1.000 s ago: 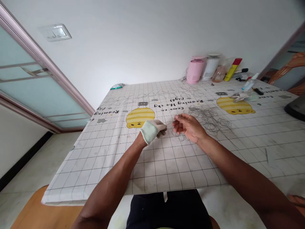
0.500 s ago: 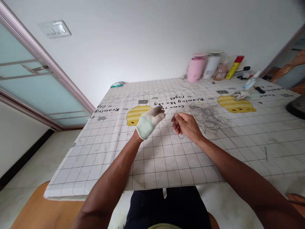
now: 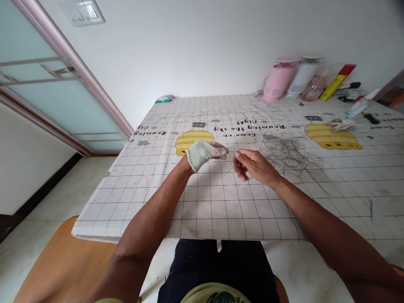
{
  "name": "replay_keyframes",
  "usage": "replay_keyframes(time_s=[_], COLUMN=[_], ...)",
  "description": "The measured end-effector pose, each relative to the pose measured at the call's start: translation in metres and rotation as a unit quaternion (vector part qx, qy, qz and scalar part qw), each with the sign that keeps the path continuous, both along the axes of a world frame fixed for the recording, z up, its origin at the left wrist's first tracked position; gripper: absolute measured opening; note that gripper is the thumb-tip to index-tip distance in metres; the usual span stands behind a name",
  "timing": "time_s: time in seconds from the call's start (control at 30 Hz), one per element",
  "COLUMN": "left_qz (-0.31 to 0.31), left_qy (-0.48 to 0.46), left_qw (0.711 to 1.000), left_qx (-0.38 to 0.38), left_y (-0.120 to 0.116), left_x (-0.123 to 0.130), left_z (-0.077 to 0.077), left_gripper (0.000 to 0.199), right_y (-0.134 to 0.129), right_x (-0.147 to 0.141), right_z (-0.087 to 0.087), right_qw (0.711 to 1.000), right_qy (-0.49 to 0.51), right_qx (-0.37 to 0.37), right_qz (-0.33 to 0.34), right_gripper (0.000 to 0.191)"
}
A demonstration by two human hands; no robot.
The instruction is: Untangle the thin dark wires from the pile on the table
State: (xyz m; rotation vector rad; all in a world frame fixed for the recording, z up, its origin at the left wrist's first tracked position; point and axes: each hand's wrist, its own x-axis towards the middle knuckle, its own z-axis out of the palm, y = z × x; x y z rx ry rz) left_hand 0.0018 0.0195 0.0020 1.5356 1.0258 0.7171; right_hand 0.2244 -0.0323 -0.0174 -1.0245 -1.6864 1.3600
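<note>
From the head view, the gloved left hand and the bare right hand hover close together above the grid-printed desk, fingers pinched toward each other, as if to keep a fine wire strand between them; whether either grips it is too thin to tell. A tangle of thin dark wire lies just beside the right hand, toward the desk's right side. A pink canister stands at the far edge.
</note>
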Motion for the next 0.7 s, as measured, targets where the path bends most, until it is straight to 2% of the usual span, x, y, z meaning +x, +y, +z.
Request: replay_keyframes(time_s=[0.07,0.13,0.23,0.37,0.43,0.7], left_qz=[0.014,0.038,0.070,0.086,0.087,0.044], left_qy=[0.023,0.053,0.092,0.137,0.152,0.169], left_qw=[0.999,0.996,0.989,0.980,0.978,0.978], left_qx=[0.024,0.055,0.092,0.112,0.113,0.118], left_y=[-0.004,-0.009,-0.015,-0.018,-0.018,-0.022], left_x=[0.003,0.008,0.015,0.021,0.022,0.025], left_z=[0.003,0.008,0.014,0.015,0.013,0.012], left_gripper=[0.022,0.028,0.034,0.033,0.033,0.032], right_y=[0.000,0.000,0.002,0.007,0.010,0.017], right_x=[-0.002,-0.005,-0.010,-0.012,-0.012,-0.019], right_z=[-0.002,-0.005,-0.010,-0.019,-0.023,-0.030], right_qw=[1.000,0.996,0.977,0.914,0.887,0.863], right_qy=[-0.001,-0.022,-0.091,-0.204,-0.238,-0.256], right_qx=[0.018,0.047,0.117,0.265,0.306,0.318], right_qz=[-0.024,-0.076,-0.155,-0.229,-0.251,-0.296], right_gripper=[0.039,0.032,0.022,0.014,0.015,0.023])
